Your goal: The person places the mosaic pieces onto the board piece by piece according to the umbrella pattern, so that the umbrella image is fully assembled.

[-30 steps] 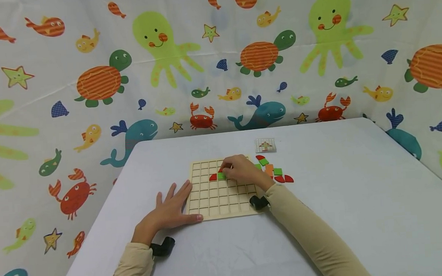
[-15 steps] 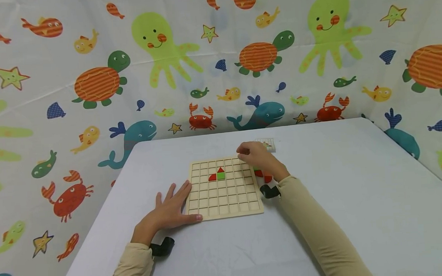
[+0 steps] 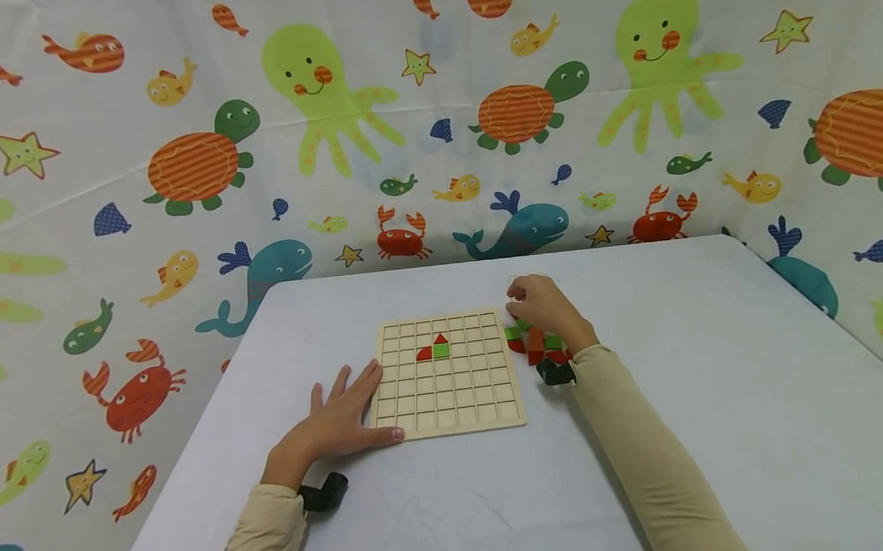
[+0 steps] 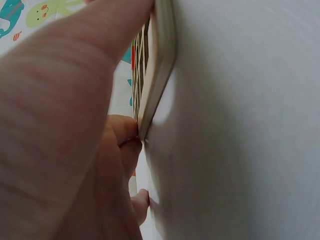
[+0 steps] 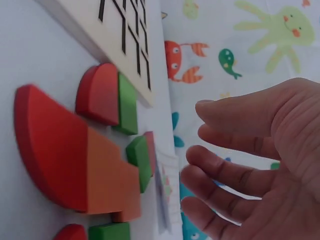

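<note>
A pale wooden grid board [image 3: 485, 396] lies on the white table. In its upper middle sit a green square block [image 3: 441, 351], a red triangle block [image 3: 441, 339] and a red quarter-round block [image 3: 425, 354]. My left hand [image 3: 337, 418] rests along the board's left side, fingers spread, thumb at the near left corner. My right hand [image 3: 546, 305] is over the loose blocks right of the board. In the right wrist view, its fingers are loosely bent with nothing between them. Below are a red quarter-round block [image 5: 52, 150], an orange block [image 5: 102, 172] and a green block [image 5: 127, 105].
A small card [image 5: 167, 192] with a grid pattern lies behind the loose blocks, mostly hidden by the right hand in the head view. A curtain [image 3: 374, 129] printed with sea animals hangs behind the table [image 3: 717, 377].
My right hand has left the board's blocks and moved right, over the loose blocks. The red triangle and green square are now uncovered. My left hand stays in place.
</note>
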Available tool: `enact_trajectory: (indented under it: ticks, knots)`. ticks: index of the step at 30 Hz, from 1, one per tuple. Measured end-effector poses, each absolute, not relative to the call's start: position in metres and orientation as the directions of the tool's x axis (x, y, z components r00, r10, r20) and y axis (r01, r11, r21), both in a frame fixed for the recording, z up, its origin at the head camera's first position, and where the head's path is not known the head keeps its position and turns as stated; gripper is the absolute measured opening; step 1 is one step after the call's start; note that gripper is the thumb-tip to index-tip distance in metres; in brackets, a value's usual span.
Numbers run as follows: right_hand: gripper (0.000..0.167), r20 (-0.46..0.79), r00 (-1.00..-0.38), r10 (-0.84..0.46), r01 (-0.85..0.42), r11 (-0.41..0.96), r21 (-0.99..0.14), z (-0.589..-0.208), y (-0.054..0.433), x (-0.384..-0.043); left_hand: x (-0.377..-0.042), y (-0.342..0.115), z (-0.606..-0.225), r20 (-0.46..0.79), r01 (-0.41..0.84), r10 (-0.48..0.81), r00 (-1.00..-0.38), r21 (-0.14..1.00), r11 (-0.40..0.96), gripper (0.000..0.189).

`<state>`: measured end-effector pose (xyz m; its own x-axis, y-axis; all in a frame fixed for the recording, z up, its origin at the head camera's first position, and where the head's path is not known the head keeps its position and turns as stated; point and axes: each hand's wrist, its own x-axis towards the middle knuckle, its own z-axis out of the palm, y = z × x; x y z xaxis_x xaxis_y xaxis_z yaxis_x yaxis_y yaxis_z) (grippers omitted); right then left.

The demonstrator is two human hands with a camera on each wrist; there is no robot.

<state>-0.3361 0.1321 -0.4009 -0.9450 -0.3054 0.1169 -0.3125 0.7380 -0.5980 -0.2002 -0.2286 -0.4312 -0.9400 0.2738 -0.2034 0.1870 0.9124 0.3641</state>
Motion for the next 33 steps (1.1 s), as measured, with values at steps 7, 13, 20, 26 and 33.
enact_trajectory:
  ticks: [7, 13, 20, 26, 33]
  knots:
    - [0.027, 0.022, -0.958, -0.286, -0.253, 0.804, -0.539, -0.414, 0.136, -0.341, -0.2, -0.229, -0.433, -0.204, 0.18, 0.269, -0.941, 0.369, 0.912, 0.122]
    - [0.023, 0.022, -0.972, -0.233, -0.214, 0.846, -0.488, -0.421, 0.133, -0.342, -0.198, -0.228, -0.431, -0.206, 0.18, 0.271, -0.94, 0.375, 0.909, 0.122]
    - [0.022, 0.007, -0.981, -0.195, -0.17, 0.838, -0.518, -0.424, 0.132, -0.343, -0.197, -0.227, -0.43, -0.206, 0.181, 0.275, -0.939, 0.382, 0.906, 0.122]
    - [0.016, 0.074, -0.979, -0.192, -0.199, 0.795, -0.573, -0.424, 0.132, -0.339, -0.196, -0.228, -0.432, -0.202, 0.181, 0.272, -0.941, 0.38, 0.907, 0.122]
    - [0.009, 0.22, -0.947, -0.232, -0.32, 0.675, -0.665, -0.421, 0.13, -0.338, -0.196, -0.227, -0.432, -0.205, 0.178, 0.269, -0.941, 0.376, 0.909, 0.122]
